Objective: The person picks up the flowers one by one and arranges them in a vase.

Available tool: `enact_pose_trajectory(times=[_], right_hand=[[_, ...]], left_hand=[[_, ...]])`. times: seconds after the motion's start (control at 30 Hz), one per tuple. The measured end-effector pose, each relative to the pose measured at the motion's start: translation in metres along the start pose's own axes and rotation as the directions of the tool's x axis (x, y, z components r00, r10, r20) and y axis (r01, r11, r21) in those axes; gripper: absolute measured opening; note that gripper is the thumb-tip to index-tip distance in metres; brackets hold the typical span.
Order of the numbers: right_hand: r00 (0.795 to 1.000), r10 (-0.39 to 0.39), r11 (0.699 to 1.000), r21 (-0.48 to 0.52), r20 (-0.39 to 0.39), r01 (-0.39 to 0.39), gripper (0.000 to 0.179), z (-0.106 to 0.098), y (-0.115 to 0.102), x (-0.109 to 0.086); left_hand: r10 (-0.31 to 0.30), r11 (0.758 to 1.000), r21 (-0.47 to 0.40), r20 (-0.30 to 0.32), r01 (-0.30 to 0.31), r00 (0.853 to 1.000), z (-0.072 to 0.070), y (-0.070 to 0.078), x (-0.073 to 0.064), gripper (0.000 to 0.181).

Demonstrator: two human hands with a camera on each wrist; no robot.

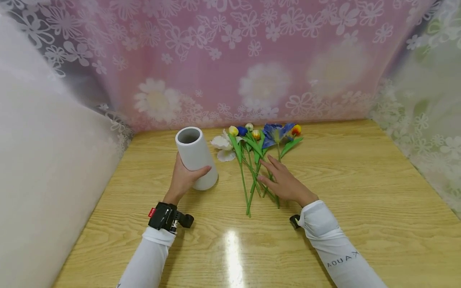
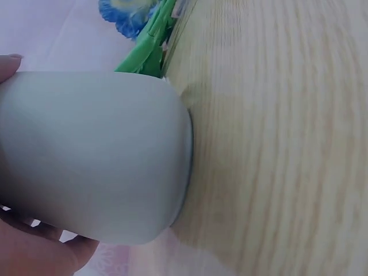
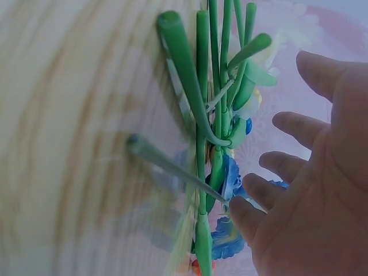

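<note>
A tall white vase [image 1: 196, 160] stands at the left of the table, its dark mouth facing up. My left hand [image 1: 185, 176] grips it around the lower side, thumb across the front; in the left wrist view the vase [image 2: 98, 155] fills much of the picture, its base at the wood. To its right lie several artificial flowers [image 1: 252, 156] with green stems pointing toward me. Their heads include a white bloom [image 1: 224, 145], a blue bloom [image 1: 275, 134] and small tulips. My right hand [image 1: 284, 182] is over the stems, fingers spread; the right wrist view shows the stems [image 3: 201, 115] beside the fingers.
The flowers and vase are on a wooden table [image 1: 342, 192]. Behind it hangs a pink floral curtain [image 1: 223, 60], with pale sheets [image 1: 43, 140] at the left and right sides. A black camera strap [image 1: 163, 217] sits on the left wrist.
</note>
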State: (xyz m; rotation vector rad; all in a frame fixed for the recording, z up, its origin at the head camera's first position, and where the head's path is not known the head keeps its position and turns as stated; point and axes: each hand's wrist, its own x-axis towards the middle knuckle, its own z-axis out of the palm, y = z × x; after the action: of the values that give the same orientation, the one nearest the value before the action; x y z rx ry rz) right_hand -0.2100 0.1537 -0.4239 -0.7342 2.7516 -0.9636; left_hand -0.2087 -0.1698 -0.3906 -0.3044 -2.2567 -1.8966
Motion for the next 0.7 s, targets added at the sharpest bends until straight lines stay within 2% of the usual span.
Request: enact_pose_trajectory(times=[0.1, 0.13, 0.43, 0.7], right_hand=[[1.0, -0.001, 1.0, 0.007, 0.0, 0.001, 0.066, 0.0007, 0.0008, 0.0013], [1.0, 0.0, 1.0, 0.011, 0.001, 0.0, 0.066, 0.0011, 0.0011, 0.0015], [1.0, 0.01, 1.0, 0.02, 0.007, -0.01, 0.066, 0.0029, -0.001, 0.0044], [0.998, 0.027, 0.998, 0.06, -0.049, -0.024, 0.063, 0.0014, -0.0075, 0.0093]], left_hand=[[0.014, 1.0, -0.011, -0.01, -0.014, 1.0, -0.0003, -0.001, -0.0004, 0.087], [0.011, 1.0, -0.015, -0.011, -0.012, 1.0, 0.0004, 0.003, -0.0019, 0.087], [0.004, 1.0, -0.017, -0.016, -0.005, 1.0, 0.001, -0.0001, -0.0027, 0.087], [-0.014, 1.0, -0.006, -0.021, 0.014, 1.0, -0.0002, 0.0004, -0.0028, 0.087]])
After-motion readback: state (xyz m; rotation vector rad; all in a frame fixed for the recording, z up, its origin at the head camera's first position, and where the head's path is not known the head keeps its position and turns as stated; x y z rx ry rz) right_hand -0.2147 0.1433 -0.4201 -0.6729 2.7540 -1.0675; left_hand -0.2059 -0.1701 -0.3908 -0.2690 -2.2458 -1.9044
